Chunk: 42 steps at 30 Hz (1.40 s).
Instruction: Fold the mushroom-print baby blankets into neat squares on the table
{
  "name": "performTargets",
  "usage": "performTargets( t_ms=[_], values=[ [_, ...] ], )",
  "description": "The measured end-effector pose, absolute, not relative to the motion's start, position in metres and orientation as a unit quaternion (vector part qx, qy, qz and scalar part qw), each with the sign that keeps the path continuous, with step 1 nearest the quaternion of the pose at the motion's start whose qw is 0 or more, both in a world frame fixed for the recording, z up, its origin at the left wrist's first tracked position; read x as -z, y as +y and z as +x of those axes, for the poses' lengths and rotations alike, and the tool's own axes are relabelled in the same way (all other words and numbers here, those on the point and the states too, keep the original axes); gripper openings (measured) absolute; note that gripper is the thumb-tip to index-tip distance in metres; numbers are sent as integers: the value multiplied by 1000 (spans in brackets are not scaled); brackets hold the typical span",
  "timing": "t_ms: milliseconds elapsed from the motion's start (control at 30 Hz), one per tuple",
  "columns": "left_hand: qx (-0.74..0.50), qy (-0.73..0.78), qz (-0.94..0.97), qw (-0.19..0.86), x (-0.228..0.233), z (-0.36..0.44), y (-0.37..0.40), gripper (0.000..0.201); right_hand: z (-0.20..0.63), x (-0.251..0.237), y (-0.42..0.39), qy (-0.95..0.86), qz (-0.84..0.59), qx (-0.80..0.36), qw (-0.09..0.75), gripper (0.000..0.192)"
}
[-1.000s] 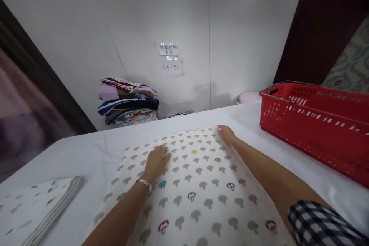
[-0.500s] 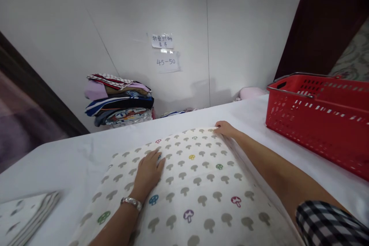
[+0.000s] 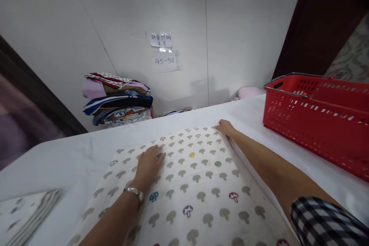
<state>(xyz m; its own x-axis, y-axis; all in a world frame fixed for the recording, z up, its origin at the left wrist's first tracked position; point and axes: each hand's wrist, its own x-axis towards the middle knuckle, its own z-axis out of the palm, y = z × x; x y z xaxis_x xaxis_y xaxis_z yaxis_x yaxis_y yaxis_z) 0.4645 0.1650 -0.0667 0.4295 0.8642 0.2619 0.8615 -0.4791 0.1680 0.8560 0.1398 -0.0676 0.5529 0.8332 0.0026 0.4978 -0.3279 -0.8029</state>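
Cloth (image 3: 198,178) with a mushroom print lies spread over the white-covered tabletop (image 3: 72,161), directly before the person, its near end running out of view at the bottom. The left hand (image 3: 149,163) rests palm down on its upper left part, fingers extended and slightly parted, clamped on nothing. The right hand (image 3: 225,127) is at the far right corner, thumb and fingers together, apparently pinching the edge there. Along the right side a second layer seems to show beneath the top one, so the step in hand looks like squaring one layer over another, the left hand steadying while the right sets the corner. If so, the next move calls for laying that corner flush and flattening the surface, without dragging the far edge askew. Near the lower left lies a folded cloth with striped edges (image 3: 25,217), apart from the printed one; a red basket (image 3: 302,123) stands to the right, well clear of the right hand.
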Motion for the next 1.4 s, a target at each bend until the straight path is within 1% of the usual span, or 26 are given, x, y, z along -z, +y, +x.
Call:
performTargets(
  t_ms=[100, 300, 367, 467, 600, 800, 900, 967, 1067, 1167, 1233, 1300, 1400],
  values=[
    [-155, 518, 841, -7, 73, 468, 160, 43, 857, 67, 134, -411, -779, -247, 404, 23],
    [-166, 514, 841, -10, 75, 468, 158, 43, 862, 56, 122, -365, -738, -388, 414, 33],
    [-168, 516, 840, -8, 74, 468, 158, 43, 863, 53, 119, -357, -722, -417, 420, 41],
    [-173, 517, 838, -4, 72, 468, 158, 43, 864, 49, 114, -363, -702, -443, 424, 54],
    [-179, 514, 839, -2, 72, 468, 158, 42, 864, 49, 112, -380, -695, -441, 421, 64],
    [-168, 512, 842, -11, 71, 469, 158, 44, 860, 57, 119, -381, -722, -373, 441, 64],
    [-165, 510, 844, -15, 71, 469, 158, 45, 861, 59, 120, -372, -727, -373, 441, 66],
    [-166, 509, 844, -12, 71, 469, 159, 45, 864, 58, 117, -366, -723, -389, 439, 66],
    [-170, 512, 842, -7, 71, 469, 159, 45, 866, 53, 107, -357, -709, -432, 427, 59],
    [-173, 510, 842, -4, 71, 469, 159, 44, 863, 49, 90, -352, -677, -495, 415, 49],
    [-177, 509, 842, -1, 71, 469, 160, 44, 861, 48, 75, -342, -649, -538, 415, 48],
    [-179, 511, 841, 4, 71, 469, 160, 44, 858, 49, 59, -330, -631, -563, 420, 53],
    [-178, 512, 840, 7, 70, 469, 160, 45, 854, 52, 33, -331, -618, -573, 425, 70]
  ],
)
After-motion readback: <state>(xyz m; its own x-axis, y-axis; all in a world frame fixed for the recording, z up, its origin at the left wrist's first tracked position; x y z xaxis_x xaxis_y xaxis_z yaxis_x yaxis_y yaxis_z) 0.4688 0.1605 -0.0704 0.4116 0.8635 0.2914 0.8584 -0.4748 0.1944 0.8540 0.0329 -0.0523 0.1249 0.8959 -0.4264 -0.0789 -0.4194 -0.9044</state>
